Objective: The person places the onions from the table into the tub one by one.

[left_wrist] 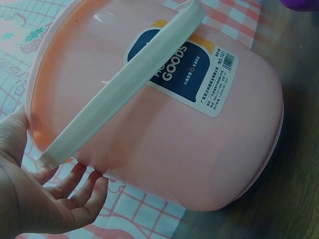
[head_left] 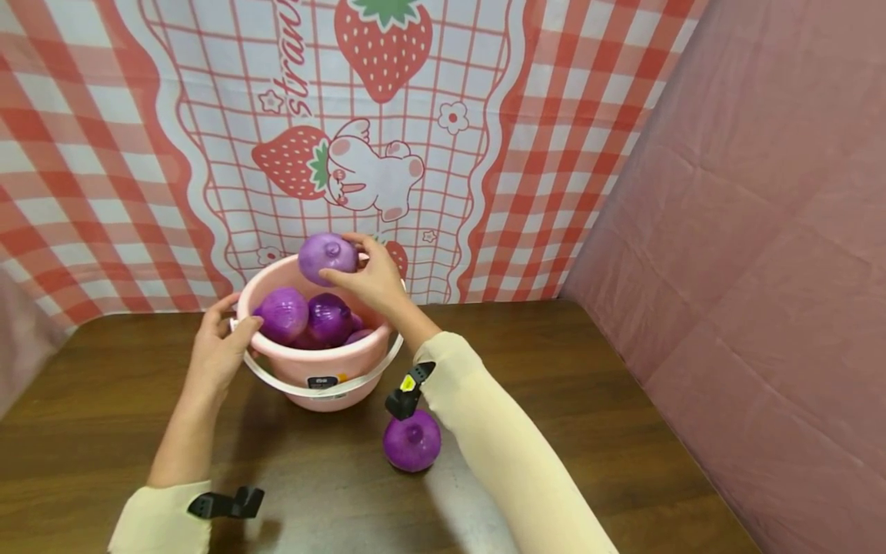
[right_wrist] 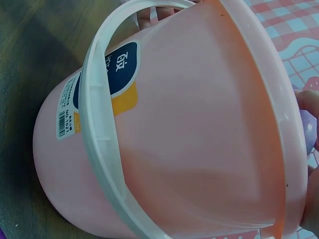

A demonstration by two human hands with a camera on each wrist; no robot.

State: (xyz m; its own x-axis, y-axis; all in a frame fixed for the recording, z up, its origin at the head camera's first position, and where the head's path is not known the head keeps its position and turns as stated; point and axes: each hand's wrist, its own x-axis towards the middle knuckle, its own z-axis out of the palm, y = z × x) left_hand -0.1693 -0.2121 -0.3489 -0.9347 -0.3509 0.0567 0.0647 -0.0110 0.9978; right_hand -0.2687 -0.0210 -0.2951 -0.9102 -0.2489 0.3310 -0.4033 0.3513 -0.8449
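A pink bucket (head_left: 277, 362) with a white handle (left_wrist: 114, 89) stands at the back of the table, several purple onions (head_left: 284, 315) inside it. My left hand (head_left: 216, 350) grips its left rim, thumb over the edge and fingers on the outer wall. Above the bucket's back rim, my right hand (head_left: 374, 277) holds a paler purple onion (head_left: 321, 258) between thumb and fingers. In the right wrist view that onion (right_wrist: 309, 130) is mostly hidden behind the rim. Another onion (head_left: 412, 442) sits on the table in front of the bucket, below the right wrist.
The brown wooden table (head_left: 554, 431) meets a strawberry-print checked cloth (head_left: 526, 192) hanging right behind the bucket. A pink cloth wall (head_left: 747, 231) rises along the right side. The bucket's handle hangs down across its front, over a label (left_wrist: 199, 74).
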